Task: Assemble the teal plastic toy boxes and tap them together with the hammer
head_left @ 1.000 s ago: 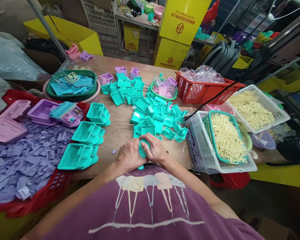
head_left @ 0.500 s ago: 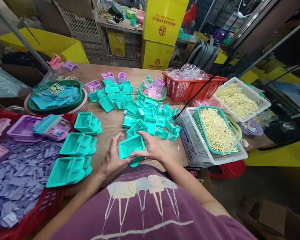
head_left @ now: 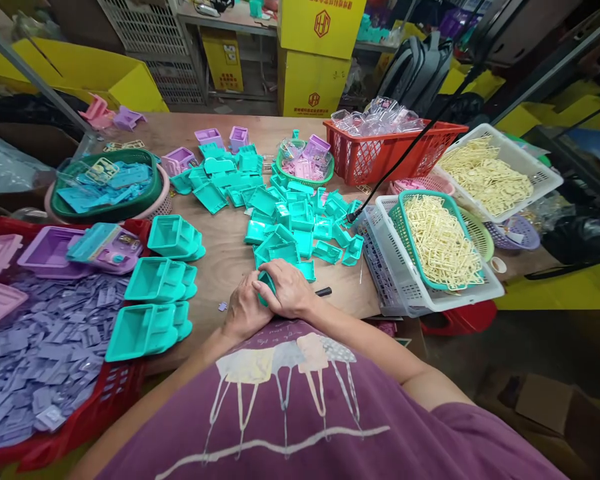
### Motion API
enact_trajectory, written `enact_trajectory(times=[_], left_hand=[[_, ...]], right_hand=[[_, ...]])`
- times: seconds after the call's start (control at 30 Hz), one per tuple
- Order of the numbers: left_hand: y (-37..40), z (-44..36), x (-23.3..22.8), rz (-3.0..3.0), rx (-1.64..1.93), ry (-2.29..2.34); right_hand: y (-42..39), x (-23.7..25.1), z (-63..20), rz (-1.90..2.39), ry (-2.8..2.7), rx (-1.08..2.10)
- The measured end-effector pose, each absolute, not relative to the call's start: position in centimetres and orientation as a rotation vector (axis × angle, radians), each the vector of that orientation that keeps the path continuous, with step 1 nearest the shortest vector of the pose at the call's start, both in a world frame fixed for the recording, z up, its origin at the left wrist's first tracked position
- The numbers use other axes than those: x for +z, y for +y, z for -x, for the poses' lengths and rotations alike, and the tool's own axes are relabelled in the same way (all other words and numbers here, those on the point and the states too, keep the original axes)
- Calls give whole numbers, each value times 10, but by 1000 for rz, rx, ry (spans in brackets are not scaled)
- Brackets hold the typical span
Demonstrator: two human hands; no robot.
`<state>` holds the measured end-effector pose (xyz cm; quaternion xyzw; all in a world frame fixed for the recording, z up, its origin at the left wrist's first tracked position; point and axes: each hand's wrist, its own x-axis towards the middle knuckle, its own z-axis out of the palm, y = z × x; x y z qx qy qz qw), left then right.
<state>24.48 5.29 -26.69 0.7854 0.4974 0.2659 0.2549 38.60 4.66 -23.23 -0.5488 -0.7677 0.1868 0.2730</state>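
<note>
Close to my body, over the table's front edge, both hands are wrapped round a teal plastic toy part (head_left: 267,288), most of it hidden by fingers. My left hand (head_left: 250,308) grips it from the left and below. On top and to the right, my right hand (head_left: 286,288) presses over it with fingers bent. Just beyond my hands lies a pile of loose teal plastic parts (head_left: 300,223). To the left stand several joined teal box-shaped pieces (head_left: 160,280) in a column. A dark pen-like tool (head_left: 323,292) lies by my right wrist.
On the left, a red crate (head_left: 80,417) holds small purple pieces. A green basket (head_left: 153,193) of blue parts stands behind it. At right are a white basket (head_left: 420,310) with cream sticks and a red basket (head_left: 390,157) of clear packaging. A black cable (head_left: 410,163) crosses there.
The teal part has been turned and drawn nearer my body. My hands have closed over it, right on top. The dark tool and a small purple piece on the table now show.
</note>
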Motion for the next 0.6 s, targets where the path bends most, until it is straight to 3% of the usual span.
enact_trajectory(times=[0.4,0.6], left_hand=[[61,-212,-259,-1769,894,1190],[83,-195,-275,-1519,698,1396]], right_hand=[[60,-228,-430,1153,-2176,721],[53,-287,-440,1296,-2133,867]])
